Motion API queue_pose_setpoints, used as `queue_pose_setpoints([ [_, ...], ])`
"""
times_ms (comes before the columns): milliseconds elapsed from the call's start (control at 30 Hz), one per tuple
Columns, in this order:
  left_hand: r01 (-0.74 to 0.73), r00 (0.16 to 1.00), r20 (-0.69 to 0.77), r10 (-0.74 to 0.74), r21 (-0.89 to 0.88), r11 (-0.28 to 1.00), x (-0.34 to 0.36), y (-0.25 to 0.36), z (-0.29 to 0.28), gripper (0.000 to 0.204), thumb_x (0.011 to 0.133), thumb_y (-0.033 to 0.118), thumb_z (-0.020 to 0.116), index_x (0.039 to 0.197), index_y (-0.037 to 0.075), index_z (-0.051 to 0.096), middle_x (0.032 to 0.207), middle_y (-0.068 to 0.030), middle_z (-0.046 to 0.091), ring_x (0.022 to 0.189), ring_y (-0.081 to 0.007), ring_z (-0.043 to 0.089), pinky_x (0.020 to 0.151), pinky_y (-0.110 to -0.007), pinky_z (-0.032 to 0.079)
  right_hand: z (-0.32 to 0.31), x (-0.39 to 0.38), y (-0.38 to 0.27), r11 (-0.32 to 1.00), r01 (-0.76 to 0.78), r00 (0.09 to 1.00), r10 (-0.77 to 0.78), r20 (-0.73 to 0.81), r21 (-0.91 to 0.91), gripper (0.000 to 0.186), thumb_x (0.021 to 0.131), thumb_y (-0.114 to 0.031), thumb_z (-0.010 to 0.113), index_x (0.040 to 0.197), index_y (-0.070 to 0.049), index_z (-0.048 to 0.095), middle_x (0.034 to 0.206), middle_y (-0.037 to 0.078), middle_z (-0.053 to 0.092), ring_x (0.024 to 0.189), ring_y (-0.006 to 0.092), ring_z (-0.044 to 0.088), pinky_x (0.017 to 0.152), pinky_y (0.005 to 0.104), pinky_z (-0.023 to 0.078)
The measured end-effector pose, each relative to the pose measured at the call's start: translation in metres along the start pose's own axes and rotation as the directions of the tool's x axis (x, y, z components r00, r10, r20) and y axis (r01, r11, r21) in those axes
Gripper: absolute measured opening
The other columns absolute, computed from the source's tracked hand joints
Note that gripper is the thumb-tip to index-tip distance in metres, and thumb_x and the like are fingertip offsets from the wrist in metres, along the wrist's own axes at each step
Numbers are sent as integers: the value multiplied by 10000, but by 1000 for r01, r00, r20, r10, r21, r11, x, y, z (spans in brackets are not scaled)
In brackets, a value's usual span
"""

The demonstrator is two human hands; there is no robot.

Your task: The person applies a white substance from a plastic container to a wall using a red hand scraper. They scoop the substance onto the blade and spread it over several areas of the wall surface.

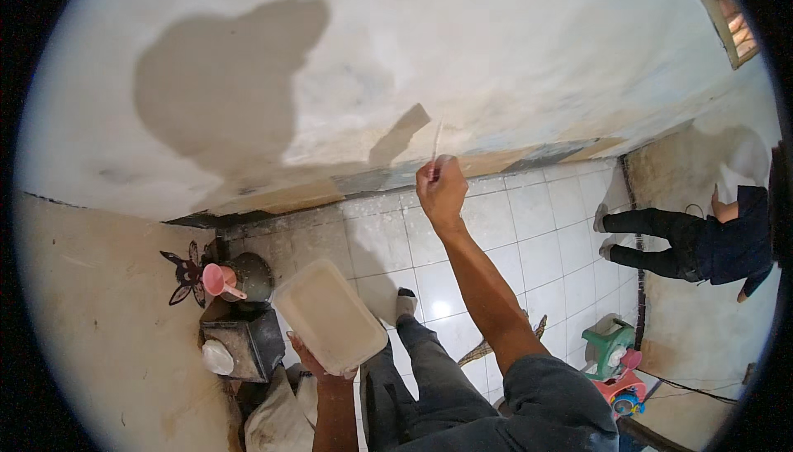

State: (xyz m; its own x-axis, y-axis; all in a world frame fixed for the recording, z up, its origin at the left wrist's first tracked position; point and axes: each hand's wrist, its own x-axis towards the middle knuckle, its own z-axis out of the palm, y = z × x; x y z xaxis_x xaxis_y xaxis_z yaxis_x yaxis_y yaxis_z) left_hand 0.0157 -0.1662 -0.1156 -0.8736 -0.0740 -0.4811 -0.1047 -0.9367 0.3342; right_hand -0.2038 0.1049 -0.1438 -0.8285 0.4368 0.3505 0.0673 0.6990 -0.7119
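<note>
My left hand (318, 363) grips the lower edge of a pale rectangular plastic tub (329, 313), held out over the floor in front of my legs. What the tub contains, if anything, is hard to make out. My right hand (443, 190) reaches forward with fingers closed on a thin whitish putty scraper (437, 138), seen almost edge-on. The scraper points up at the stained plaster wall (529, 64), and its wide rectangular shadow falls just to its left. Whether the blade touches the wall I cannot tell.
At left, a pink dipper (220, 279) rests on a dark bucket (252, 277), beside a dark box (264, 338) and pale sacks (279, 415). Right, another person (686, 241) stands at the side wall. A green stool (609, 343) stands lower right on the white tiled floor (529, 212).
</note>
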Motion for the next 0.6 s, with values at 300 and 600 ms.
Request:
queue_pose_setpoints([
  [300,95,995,22,-93,-114,989,55,-14,-59,867,825,693,548,1498,216,280,1521,-107,340,1309,-441,406,1029,-719,303,43,34,5,638,699,614,-767,-186,-323,171,706,-149,691,825,-135,569,781,38,503,722,237,525,624,367,414],
  [600,5,998,-56,1,118,993,98,-37,-74,884,811,758,490,1505,266,249,1560,-72,238,1369,-402,326,1049,-704,308,77,-12,80,641,727,661,-750,-2,-245,169,701,-97,730,755,-129,573,810,53,501,751,239,535,629,367,407],
])
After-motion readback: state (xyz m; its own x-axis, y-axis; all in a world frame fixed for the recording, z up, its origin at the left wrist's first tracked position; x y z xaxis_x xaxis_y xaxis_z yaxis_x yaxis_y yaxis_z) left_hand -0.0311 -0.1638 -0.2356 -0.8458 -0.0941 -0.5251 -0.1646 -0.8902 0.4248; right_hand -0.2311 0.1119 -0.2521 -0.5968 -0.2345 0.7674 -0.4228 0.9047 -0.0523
